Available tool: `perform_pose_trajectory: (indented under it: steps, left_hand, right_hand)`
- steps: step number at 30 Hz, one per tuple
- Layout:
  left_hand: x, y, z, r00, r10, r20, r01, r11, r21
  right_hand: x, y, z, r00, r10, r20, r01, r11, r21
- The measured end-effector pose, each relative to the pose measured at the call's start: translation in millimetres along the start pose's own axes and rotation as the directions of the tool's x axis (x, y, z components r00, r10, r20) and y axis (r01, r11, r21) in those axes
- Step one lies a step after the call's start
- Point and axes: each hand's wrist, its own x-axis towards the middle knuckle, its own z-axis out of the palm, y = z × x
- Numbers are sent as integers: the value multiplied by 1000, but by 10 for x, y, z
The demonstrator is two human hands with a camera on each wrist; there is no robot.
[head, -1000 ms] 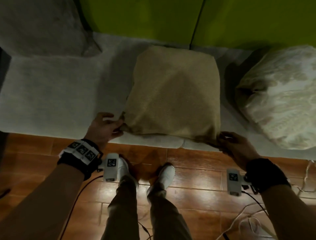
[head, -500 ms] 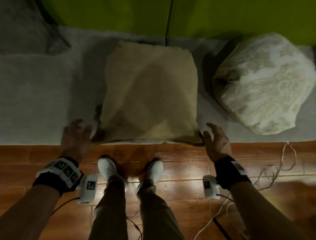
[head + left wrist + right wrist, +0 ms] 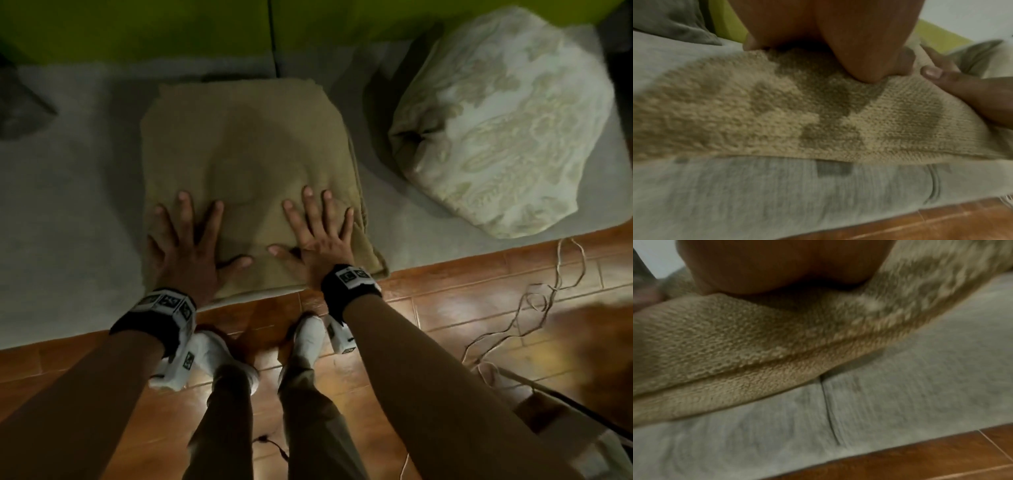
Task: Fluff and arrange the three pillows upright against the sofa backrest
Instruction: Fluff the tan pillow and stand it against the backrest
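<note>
We see the tan pillow lying flat on the grey sofa seat, its far edge near the green backrest and its near edge at the seat's front. Our left hand and right hand rest palm-down on its near half, fingers straight and spread, thumbs pointing toward each other; neither hand grasps the fabric. The wrist views show the palms pressed into the knitted cover. To the right, apart from the tan pillow, a pale patterned pillow lies on the seat. At the far left edge we see part of a grey pillow. Below, white shoes stand on the wooden floor, with loose cables to the right.
</note>
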Motion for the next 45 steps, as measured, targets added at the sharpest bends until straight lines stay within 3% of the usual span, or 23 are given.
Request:
perform_pose_trajectory:
  steps: [4,9,13,15,16,17,18,19,20,22,24,26,28,32,35,38,41,43,45]
  left_hand:
    - [50,-64,73,997,-9,80,8,1000,5]
    - [-11,-16,10,988,-27,154,24,999,23]
    - [-162,33,-3,983,-54,173,54,999,5]
    - [-252,2,-31,982,-63,176,69,997,-26]
    - [-290,-46,-33,981,-55,187,64,997,-41]
    - [-333,-94,-40,977,-51,207,65,996,-58]
    - [-370,-138,-46,971,-46,236,66,995,-78]
    - [-405,-164,-49,964,-38,262,65,993,-95]
    - [-428,-181,-46,962,-28,271,59,992,-109]
    - [-453,-178,-46,969,-41,242,72,990,-122]
    - [-406,-177,-41,971,-31,237,55,994,-97]
    - [-321,-265,-1,962,-13,271,21,999,-25]
    - [-286,-287,12,959,5,284,-14,999,30]
    - [-305,-198,5,978,16,209,-25,999,40]
    - [-240,-297,49,958,16,286,-73,979,192]
    - [-260,-346,57,976,44,211,-80,984,161]
    - [-359,-274,-23,984,126,126,-142,982,128]
    - [-411,-192,-130,987,153,37,-154,988,26]
    - [-464,-92,-260,993,85,-80,-93,990,-106]
  right_hand:
    - [-55,149,63,995,3,95,-6,999,34]
    - [-401,440,42,966,123,228,-168,968,188]
    - [-679,554,-225,982,107,159,-155,929,337]
    - [-681,623,-352,957,282,-65,-208,827,522]
    - [-641,670,-408,888,436,-143,-264,741,617]
    - [-574,723,-474,823,554,-129,-319,637,702]
    - [-488,755,-562,803,596,-3,-369,500,783]
    - [-400,763,-653,816,551,175,-422,361,832]
    - [-319,754,-746,835,459,304,-470,307,828]
    - [-182,775,-831,883,319,343,-461,460,759]
    - [-88,890,-867,898,382,218,-424,621,659]
    - [-75,1048,-899,879,452,153,-456,699,551]
    - [-147,1172,-926,875,450,177,-472,714,518]
    - [-266,1085,-865,923,302,240,-385,676,629]
    - [-233,932,-811,942,214,260,-318,820,477]
    - [-221,961,-835,929,317,191,-370,815,446]
    - [-219,1037,-853,881,413,231,-474,766,434]
    - [-224,964,-873,879,445,170,-474,778,412]
    - [-276,789,-892,914,402,-53,-351,849,395]
